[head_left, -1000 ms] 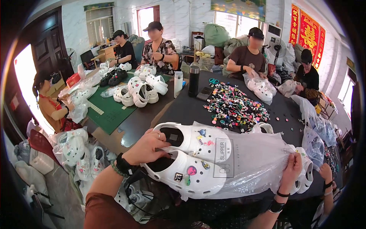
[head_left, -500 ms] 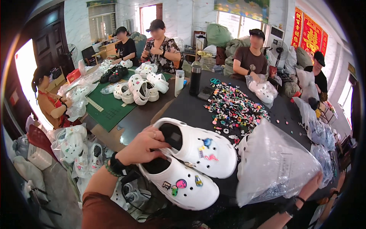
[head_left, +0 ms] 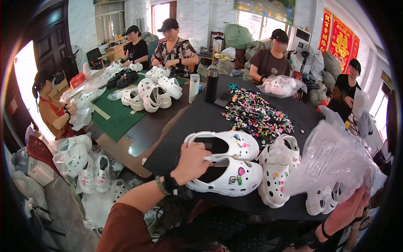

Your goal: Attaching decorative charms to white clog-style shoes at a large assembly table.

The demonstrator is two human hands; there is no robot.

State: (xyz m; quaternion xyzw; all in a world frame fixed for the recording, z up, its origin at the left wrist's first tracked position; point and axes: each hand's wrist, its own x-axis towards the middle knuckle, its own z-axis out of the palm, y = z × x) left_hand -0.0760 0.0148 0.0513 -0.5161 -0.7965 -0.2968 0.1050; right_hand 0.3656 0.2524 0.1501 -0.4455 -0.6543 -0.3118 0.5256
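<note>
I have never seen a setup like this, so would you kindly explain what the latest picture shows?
There is no machine here: a person works bare-handed. The view comes from the left of two fisheye cameras worn on that person's head, looking down, so straight edges bend. The left hand holds a pair of white clogs near the heels, and the right hand touches a translucent plastic bag. The black tabletop bears a pile of colourful shoe charms, more white clogs and a black bottle.

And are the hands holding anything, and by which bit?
The left hand holds two white clogs together by their inner rims. The right hand touches a plastic bag; its grip is unclear.
</note>
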